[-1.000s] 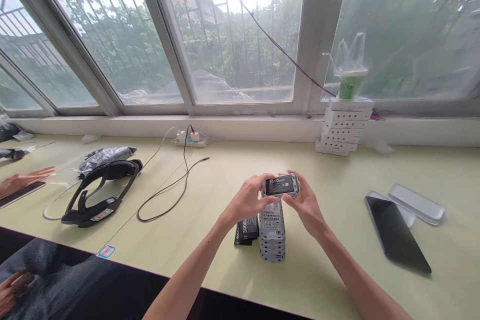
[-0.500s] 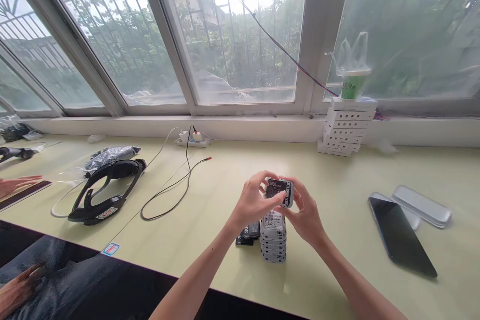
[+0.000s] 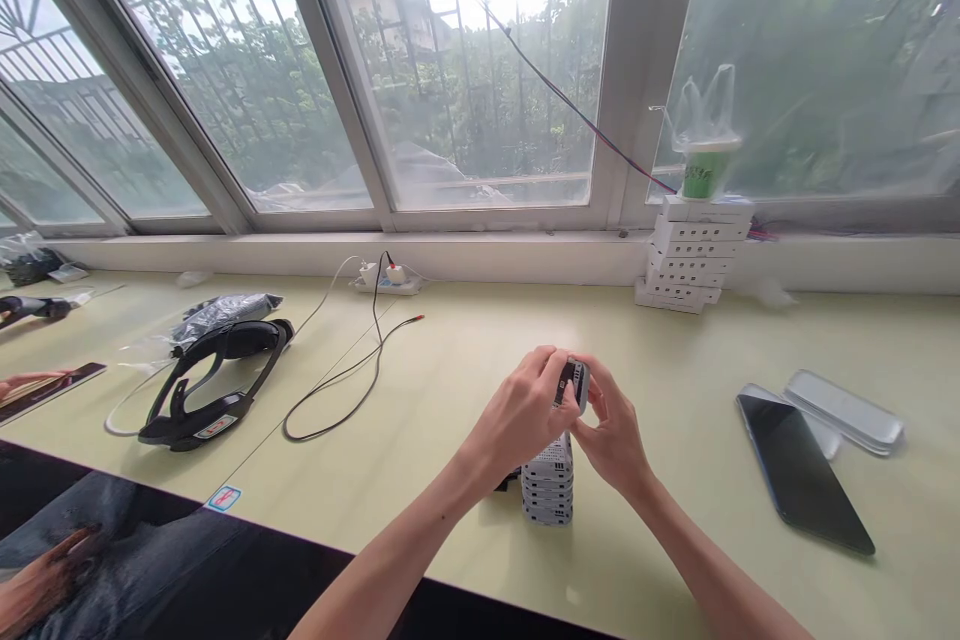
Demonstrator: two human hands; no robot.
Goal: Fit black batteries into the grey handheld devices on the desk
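Note:
Both my hands hold one small phone battery [image 3: 576, 382], black and grey, turned on edge above a stack of like batteries [image 3: 548, 486] on the pale green table [image 3: 450, 400]. My left hand [image 3: 525, 410] covers most of the battery from the left, and my right hand [image 3: 611, 425] pinches it from the right. A further dark battery lies left of the stack, almost hidden behind my left wrist.
A black phone [image 3: 802, 472] and silver covers [image 3: 844, 410] lie at right. White boxes [image 3: 694, 260] with a green cup [image 3: 705, 170] stand by the window. A black headset [image 3: 214, 385], a cable [image 3: 352, 370] and a power strip [image 3: 386, 278] lie at left. Another person's hand [image 3: 22, 385] rests at far left.
The battery has been rotated from label-up to edge-on, and my left hand has closed over it. The hand at far left has drawn back.

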